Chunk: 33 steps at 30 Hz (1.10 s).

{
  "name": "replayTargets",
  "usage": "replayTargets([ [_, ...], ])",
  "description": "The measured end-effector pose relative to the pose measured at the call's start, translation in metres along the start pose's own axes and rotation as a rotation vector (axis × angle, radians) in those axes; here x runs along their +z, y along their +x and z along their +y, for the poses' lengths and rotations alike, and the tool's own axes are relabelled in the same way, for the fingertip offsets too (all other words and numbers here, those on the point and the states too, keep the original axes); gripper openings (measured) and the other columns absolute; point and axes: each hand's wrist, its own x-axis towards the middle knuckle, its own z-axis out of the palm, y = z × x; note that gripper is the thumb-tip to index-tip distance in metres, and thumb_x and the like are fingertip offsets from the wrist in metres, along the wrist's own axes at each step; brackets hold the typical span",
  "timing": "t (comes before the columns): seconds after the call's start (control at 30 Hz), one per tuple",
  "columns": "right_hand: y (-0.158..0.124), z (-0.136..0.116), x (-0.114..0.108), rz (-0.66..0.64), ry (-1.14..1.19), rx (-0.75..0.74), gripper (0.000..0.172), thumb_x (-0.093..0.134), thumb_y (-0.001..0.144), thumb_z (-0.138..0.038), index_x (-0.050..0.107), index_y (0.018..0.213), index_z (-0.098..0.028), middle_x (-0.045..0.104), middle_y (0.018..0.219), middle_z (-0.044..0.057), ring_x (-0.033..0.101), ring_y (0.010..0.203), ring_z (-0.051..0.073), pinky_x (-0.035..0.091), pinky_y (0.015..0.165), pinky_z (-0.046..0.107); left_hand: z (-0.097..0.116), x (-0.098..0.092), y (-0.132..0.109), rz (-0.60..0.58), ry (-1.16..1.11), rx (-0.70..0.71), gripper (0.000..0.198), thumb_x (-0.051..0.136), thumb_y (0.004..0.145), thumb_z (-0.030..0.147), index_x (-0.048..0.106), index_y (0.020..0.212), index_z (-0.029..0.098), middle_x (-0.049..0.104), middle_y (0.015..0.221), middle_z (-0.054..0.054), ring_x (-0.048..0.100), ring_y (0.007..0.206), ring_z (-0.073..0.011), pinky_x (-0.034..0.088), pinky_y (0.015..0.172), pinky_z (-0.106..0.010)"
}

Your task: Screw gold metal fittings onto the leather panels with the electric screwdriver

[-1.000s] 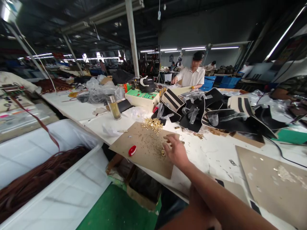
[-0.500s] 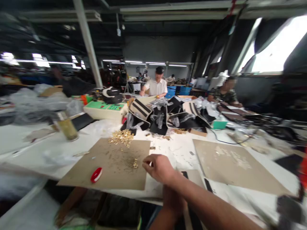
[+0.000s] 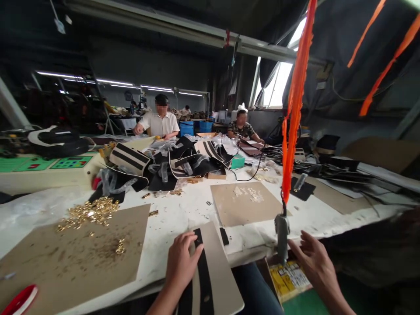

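My left hand (image 3: 182, 262) lies on a beige piece with black stripes (image 3: 216, 275) that overhangs the near edge of the white table (image 3: 183, 214). Its fingers are curled over the piece's top end. My right hand (image 3: 311, 258) is off the table edge to the right, fingers stretched and apart, holding nothing. It is just beside a grey tool (image 3: 282, 232) that hangs from an orange strap (image 3: 293, 109). A small clump of brass fittings (image 3: 120, 246) lies on the brown cardboard (image 3: 75, 258) left of my left hand.
A larger heap of brass fittings (image 3: 88, 212) and a red-and-white roll (image 3: 19, 299) share that cardboard. A second cardboard sheet (image 3: 246, 203), a pile of black and striped pieces (image 3: 170, 162) and a green-panelled machine (image 3: 42, 168) lie beyond. Two people (image 3: 160, 122) (image 3: 241, 127) sit opposite. A box (image 3: 288, 275) stands below the edge.
The view has swung to the right. My left hand left the small brass fittings on the cardboard and came back onto the striped piece. My right hand has come into view.
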Motion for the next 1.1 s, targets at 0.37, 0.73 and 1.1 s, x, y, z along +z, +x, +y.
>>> replayTargets([
  [0.37,0.025,0.005,0.03,-0.442,0.032,0.191,0.054,0.066,0.08,-0.076,0.07,0.083,-0.023,0.067,0.066,0.004,0.064,0.066,0.028,0.048,0.058,0.037,0.015,0.002,-0.007,-0.044,0.022,-0.097,0.028,0.086,0.079,0.016,0.072,0.103,0.023,0.077,0.122,-0.006,0.069,0.12,-0.0293,0.054,0.103,-0.05],
  [0.73,0.005,-0.213,0.125,-0.779,1.372,0.171,0.034,0.079,0.083,-0.039,0.066,0.112,-0.025,0.059,0.075,-0.003,0.058,0.065,0.015,0.053,0.059,0.028,0.017,0.003,-0.006,-0.083,-0.018,-0.129,0.031,0.088,0.081,0.021,0.069,0.106,0.023,0.074,0.125,-0.007,0.065,0.124,-0.0304,0.051,0.104,-0.051],
  [1.1,0.053,-0.114,0.107,-0.611,0.131,0.125,0.055,0.069,0.084,-0.073,0.067,0.092,-0.019,0.069,0.069,0.004,0.059,0.058,0.019,0.043,0.052,0.03,0.0,0.007,0.0,-0.081,0.032,-0.012,0.028,0.078,0.091,0.023,0.065,0.116,0.026,0.071,0.129,-0.007,0.064,0.123,-0.0316,0.052,0.102,-0.054],
])
